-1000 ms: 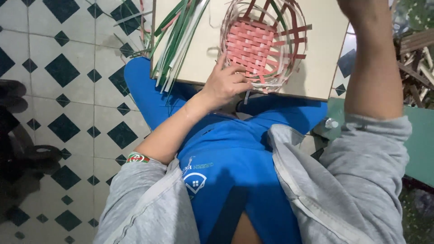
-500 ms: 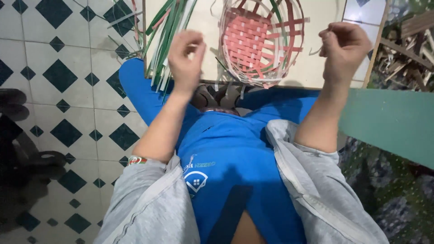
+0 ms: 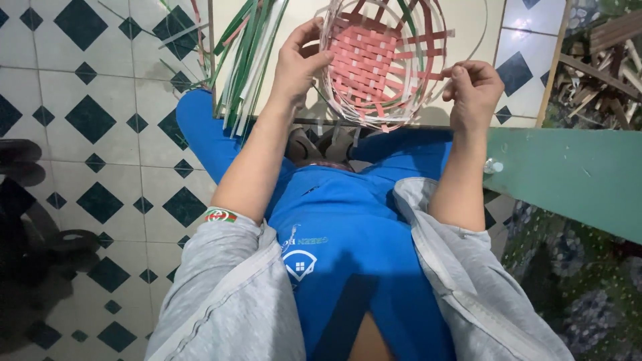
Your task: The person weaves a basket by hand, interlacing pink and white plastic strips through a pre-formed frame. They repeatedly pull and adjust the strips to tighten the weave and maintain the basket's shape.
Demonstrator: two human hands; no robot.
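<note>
**Both hands on a half-woven basket at the desk edge**

Head view: you are looking down over your own lap, blue trousers and an open grey jacket filling the lower part of the picture. The woven basket (image 3: 386, 61) sits on the pale desk (image 3: 468, 27) right at its near edge, just beyond your knees. Its base is a tight pink lattice, and its wall is a looser weave of pale, red and green strips, with the loose ends sticking out around the rim.

Your left hand (image 3: 299, 61) is at the basket's left rim. The thumb lies over the rim and the fingers curl behind it, so the grip is closed on the basket wall. Your right hand (image 3: 473, 90) is just beside the basket's right side, fingertips pinched together; the grip is narrow, and it seems to hold a thin pale strip (image 3: 483, 41) that arcs up and away over the desk, though the contact is too small to see for sure.

To the left of the basket, a bundle of loose strips (image 3: 249, 57), green, white and red, lies on the desk and hangs over its near edge. The floor (image 3: 87, 160) below is white tile with dark diamonds. On your right a green board (image 3: 568, 177) runs across, with a heap of wood scraps (image 3: 598, 70) behind it.
</note>
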